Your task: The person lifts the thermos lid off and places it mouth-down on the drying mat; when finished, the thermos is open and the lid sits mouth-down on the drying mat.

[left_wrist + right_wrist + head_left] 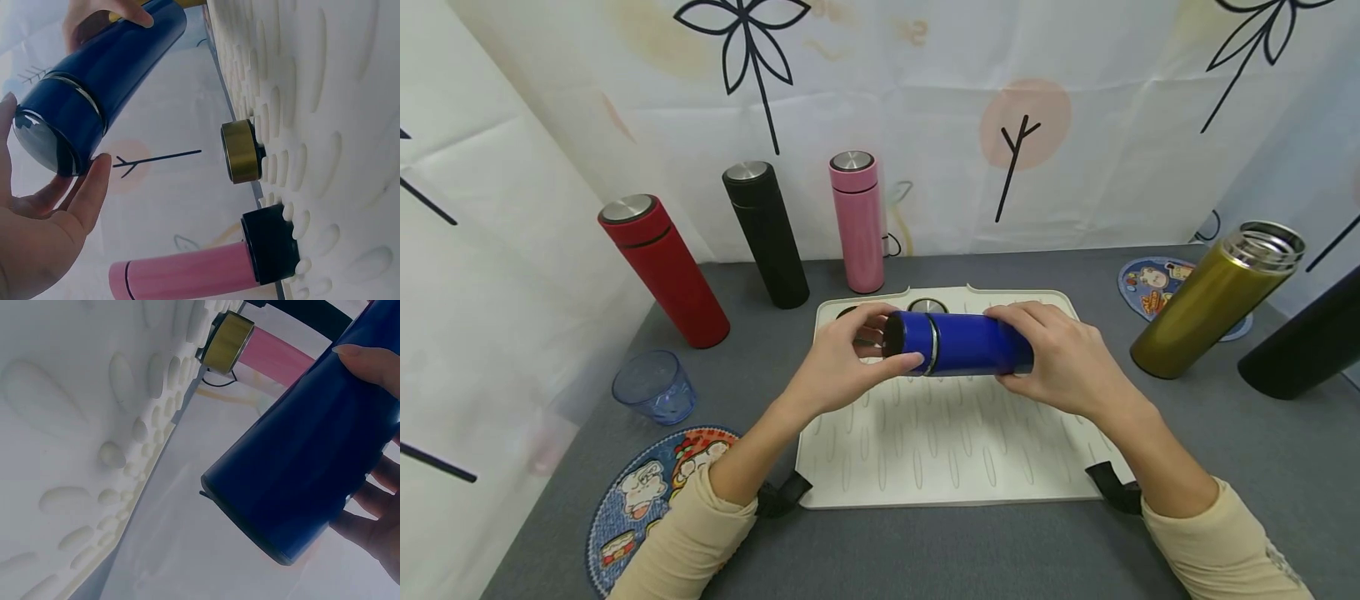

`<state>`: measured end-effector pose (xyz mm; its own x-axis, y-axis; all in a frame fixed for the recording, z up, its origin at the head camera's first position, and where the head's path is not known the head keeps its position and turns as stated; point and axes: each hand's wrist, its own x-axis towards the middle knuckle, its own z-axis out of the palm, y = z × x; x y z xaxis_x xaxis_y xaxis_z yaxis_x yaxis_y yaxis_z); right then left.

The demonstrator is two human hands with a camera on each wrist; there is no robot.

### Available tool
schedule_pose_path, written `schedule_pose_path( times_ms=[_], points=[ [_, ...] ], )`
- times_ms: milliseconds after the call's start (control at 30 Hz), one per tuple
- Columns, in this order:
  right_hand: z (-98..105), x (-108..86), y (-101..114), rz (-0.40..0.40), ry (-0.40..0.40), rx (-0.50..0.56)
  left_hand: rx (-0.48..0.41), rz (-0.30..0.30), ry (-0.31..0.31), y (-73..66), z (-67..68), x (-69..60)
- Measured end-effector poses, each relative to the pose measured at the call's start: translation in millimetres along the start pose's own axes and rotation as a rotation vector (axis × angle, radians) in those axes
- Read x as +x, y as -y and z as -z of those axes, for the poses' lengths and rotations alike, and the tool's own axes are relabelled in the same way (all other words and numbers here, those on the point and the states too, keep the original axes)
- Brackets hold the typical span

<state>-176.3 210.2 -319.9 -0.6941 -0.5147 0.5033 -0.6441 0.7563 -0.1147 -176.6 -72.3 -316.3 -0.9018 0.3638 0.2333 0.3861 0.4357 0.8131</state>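
A blue thermos flask [977,343] with its cap on is held lying sideways above a white ridged mat [940,467]. My left hand [831,367] grips the cap end between thumb and fingers. Around the base end my right hand [1063,354] holds the body, thumb on one side and fingers on the other. Behind the flask, a gold cap [240,152] and a black cap [270,242] stand on the mat; in the head view the flask and left hand partly hide them.
Red [670,275], black [767,237] and pink [858,225] flasks stand at the back left. To the right are an uncapped gold flask [1213,304] and another black flask [1311,342]. A blue glass [655,387] and a patterned round mat [625,508] are on the left.
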Motion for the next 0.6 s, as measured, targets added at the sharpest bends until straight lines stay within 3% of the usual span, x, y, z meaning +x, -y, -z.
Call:
schedule_pose_path(
  times_ms=[67,167,300,400,500,600],
  points=[
    [0.1,0.0,-0.3,0.000,0.001,-0.001,-0.023,0.005,0.020,1.1,-0.2,0.9],
    [0.4,-0.1,-0.7,-0.007,0.008,0.001,-0.079,-0.038,0.051,2.0,1.0,1.7],
    [0.5,-0.1,-1.4,-0.017,0.016,0.006,-0.155,-0.133,0.106,2.7,4.0,2.6],
    [0.2,0.1,-1.7,-0.022,0.018,0.013,-0.156,-0.203,0.136,3.7,5.8,3.2],
    [-0.1,0.0,-1.8,-0.022,0.017,0.021,-0.126,-0.242,0.127,4.0,6.6,3.2],
    [-0.3,0.0,-1.5,-0.026,0.018,0.032,-0.115,-0.240,0.102,3.7,6.2,2.7]
  ],
)
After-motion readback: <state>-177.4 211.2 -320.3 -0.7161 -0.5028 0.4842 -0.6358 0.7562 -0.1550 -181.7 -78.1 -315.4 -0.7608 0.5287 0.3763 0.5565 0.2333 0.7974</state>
